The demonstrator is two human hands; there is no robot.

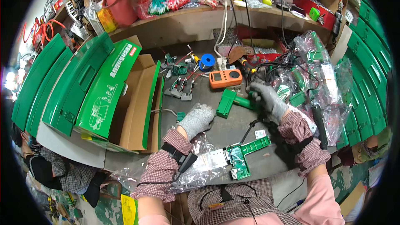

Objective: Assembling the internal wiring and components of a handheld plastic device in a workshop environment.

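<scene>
My right hand point(270, 100), in a grey glove, is closed at the right end of a green T-shaped plastic housing point(225, 104). The fingertips there are dark and partly blurred. My left hand point(197, 121), also gloved, is curled left of the housing and apart from it; what its fingers hold, if anything, is hidden. Beside its wrist lies a small green part point(181, 116) with a grey wire. Nearer me, an opened green housing with a circuit board and wires point(239, 159) lies at the end of a clear plastic bag point(200, 171).
An open green cardboard box point(100, 100) stands at left beside green plastic cases point(77, 85). Behind my hands are an orange meter point(226, 78), a blue spool point(206, 62) and small metal parts point(181, 89). Bagged green parts point(316, 79) and black cables crowd the right.
</scene>
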